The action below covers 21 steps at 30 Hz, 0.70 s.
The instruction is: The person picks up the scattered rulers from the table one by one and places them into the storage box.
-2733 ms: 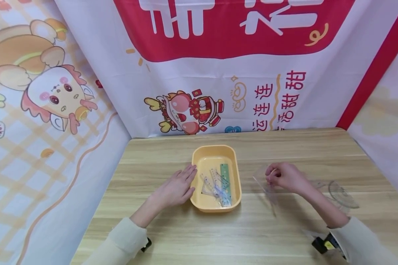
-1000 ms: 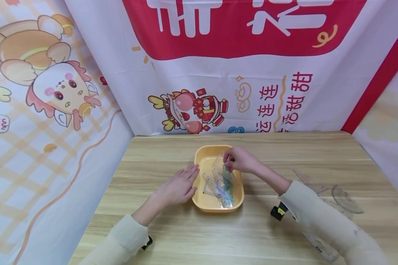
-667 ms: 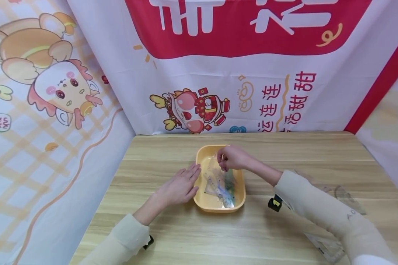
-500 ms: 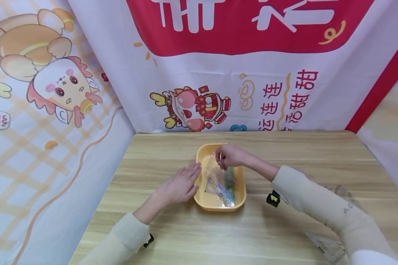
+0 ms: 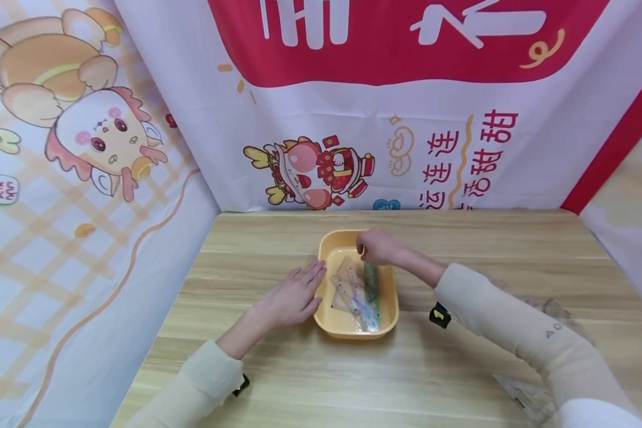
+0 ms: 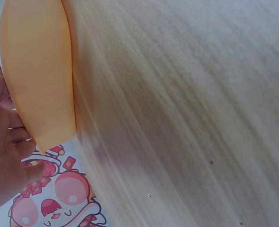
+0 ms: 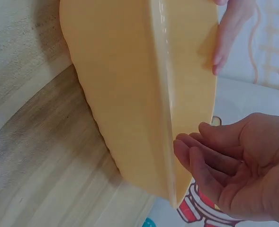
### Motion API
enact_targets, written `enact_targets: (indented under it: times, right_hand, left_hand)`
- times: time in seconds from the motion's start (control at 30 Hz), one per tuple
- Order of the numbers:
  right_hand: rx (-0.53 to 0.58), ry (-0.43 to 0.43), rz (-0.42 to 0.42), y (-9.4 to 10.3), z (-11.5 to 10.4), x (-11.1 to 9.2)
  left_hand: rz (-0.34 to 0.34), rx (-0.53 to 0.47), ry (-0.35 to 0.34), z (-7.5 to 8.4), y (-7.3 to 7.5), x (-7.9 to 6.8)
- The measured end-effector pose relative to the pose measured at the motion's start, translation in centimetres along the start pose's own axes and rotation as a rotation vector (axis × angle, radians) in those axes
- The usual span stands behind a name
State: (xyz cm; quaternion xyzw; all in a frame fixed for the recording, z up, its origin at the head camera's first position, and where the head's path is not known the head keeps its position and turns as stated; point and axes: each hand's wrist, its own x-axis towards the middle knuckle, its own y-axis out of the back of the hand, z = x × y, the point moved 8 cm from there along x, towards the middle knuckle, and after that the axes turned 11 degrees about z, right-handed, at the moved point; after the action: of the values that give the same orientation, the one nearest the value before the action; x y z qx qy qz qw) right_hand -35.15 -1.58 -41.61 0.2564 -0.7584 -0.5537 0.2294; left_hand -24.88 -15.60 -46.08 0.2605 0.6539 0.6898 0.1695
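Note:
A yellow plastic basket (image 5: 355, 335) stands on the table, holding a green ruler (image 5: 371, 280) and several clear rulers and drawing pieces. On top of these, near the far end, lies a clear straight-edged plastic piece (image 5: 346, 270). My left hand (image 5: 286, 300) lies against the basket's left rim with straight fingers; in the left wrist view this hand (image 6: 9, 163) is beside the basket's outer wall. Above the far right rim is my right hand (image 5: 378, 247). Its fingers are loosely curled with nothing between them, as the right wrist view shows of the hand (image 7: 238, 165).
A clear set square (image 5: 529, 397) lies on the table at the front right. Further back, a clear protractor (image 5: 559, 312) is partly hidden by the right sleeve. Printed cloth hangs behind the table (image 5: 460, 238) and on both sides.
My right hand has carried the clear straight-edged piece from the right side of the table to the basket and let it go inside. The left hand stays at the basket's rim.

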Motion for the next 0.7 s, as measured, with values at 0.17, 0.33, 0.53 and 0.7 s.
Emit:
enact_targets:
  times: [0.17,0.33,0.53,0.7]
  right_hand:
    - [0.1,-0.06,0.042,1.5,1.1,-1.2]
    - [0.147,-0.036,0.14,3.9,1.6,-3.5]
    - [0.193,-0.05,0.186,6.1,2.5,-6.9]
    - [0.193,-0.087,0.213,7.4,3.7,-9.9]
  left_hand:
    - [0.01,0.008,-0.009,0.2,0.2,0.2]
    - [0.003,0.008,-0.005,0.2,0.2,0.2]
    - [-0.013,0.019,0.004,0.2,0.1,0.2]
    - [-0.008,0.028,0.0,0.2,0.1,0.2]
